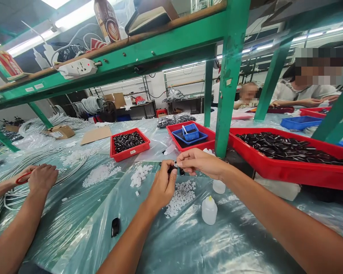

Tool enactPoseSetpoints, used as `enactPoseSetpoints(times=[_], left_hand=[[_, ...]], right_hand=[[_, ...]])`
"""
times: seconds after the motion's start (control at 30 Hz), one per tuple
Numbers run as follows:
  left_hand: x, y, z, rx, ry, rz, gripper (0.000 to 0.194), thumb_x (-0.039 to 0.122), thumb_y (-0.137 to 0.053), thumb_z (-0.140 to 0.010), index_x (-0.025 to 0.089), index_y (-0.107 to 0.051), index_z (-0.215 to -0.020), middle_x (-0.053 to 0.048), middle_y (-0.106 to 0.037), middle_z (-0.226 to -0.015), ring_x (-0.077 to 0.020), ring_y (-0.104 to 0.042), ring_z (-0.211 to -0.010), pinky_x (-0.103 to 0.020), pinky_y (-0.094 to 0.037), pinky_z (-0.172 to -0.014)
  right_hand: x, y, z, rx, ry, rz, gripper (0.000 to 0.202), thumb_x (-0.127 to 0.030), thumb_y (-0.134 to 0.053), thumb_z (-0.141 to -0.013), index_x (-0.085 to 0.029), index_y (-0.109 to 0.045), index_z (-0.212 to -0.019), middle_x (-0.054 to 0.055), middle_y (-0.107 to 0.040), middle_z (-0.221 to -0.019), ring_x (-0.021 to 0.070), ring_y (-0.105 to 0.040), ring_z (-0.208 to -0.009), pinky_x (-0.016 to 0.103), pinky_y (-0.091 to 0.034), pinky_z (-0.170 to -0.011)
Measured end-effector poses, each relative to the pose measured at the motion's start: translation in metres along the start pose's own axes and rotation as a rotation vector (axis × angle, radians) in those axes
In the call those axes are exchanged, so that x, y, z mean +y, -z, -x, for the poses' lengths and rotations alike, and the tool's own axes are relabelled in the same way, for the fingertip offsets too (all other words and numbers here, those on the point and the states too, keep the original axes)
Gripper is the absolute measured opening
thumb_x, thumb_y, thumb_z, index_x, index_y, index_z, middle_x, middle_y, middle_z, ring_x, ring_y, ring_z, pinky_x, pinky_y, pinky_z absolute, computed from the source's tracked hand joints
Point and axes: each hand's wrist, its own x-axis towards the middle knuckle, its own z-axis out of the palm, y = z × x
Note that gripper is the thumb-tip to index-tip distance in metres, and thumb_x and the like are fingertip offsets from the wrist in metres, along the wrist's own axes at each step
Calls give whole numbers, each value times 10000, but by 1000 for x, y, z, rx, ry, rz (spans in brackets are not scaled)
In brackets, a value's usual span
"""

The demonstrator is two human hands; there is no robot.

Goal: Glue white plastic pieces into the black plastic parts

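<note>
Wrinkled, glossy film [85, 232] lies beneath the left hand [163, 185] and right hand [198, 161], together pinching a black piece [170, 170].

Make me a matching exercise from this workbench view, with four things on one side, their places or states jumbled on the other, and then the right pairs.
Things:
1. Left hand
2. Front bottle
3. Power strip
4. Small blue basket

Places or states:
A. on the green shelf beam
B. inside a red tray
C. pinching a small black piece
D. standing upright, with a yellow tip

Pairs: 1-C, 2-D, 3-A, 4-B
</note>
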Motion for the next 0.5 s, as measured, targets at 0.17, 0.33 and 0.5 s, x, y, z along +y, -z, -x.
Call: enactPoseSetpoints(times=[0.17,0.33,0.5], left_hand=[[1,-4,2,55,-43,12,102,284,-371,-1043,219,-424,-1100,-10,-546,-885,-173,-522,-769,-307,-371,-715],[5,-6,3,129,-85,-27,71,219,-398,-1025,217,-440,-1081,-4,-579,-868,-155,-538,-709,-288,-381,-678],[9,-6,4,208,-136,-85,74,193,-396,-1015,219,-426,-1078,-27,-625,-895,-162,-602,-739,-280,-406,-657]], right_hand=[[6,-2,-3,-6,-40,-103,357,-422,-828,-671,-148,-612,-744,-40,-461,-585,74,-377,-542,191,-276,-455],[5,-12,-5,-13,-76,-220,379,-386,-853,-610,-148,-579,-719,-32,-471,-648,75,-392,-577,180,-268,-439],[1,-22,-5,-24,-99,-319,386,-330,-862,-604,-155,-539,-721,-39,-467,-680,55,-369,-563,171,-185,-430]])
